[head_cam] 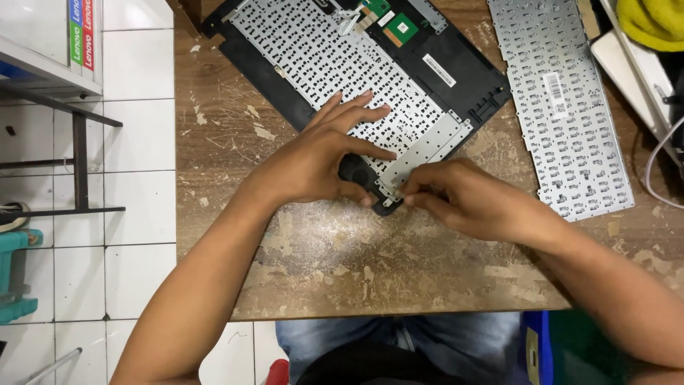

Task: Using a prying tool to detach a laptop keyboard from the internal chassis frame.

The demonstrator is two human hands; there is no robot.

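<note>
A black laptop top case [456, 68] lies upside down and slanted on the worn wooden table [335, 257], showing the grey perforated back of its keyboard [320, 57] and a small green circuit board [401, 27]. My left hand [324, 157] rests flat on the near corner of the case, fingers spread over the keyboard back, thumb at the case edge. My right hand [463, 196] pinches at the same corner, fingertips on the edge of the grey metal plate [427, 146]. No tool shows in either hand.
A second loose keyboard [563, 107], back side up, lies to the right. A yellow cloth [652, 21], white device and grey cable [659, 157] sit at the far right. White tiled floor and a metal shelf frame [78, 142] are left of the table.
</note>
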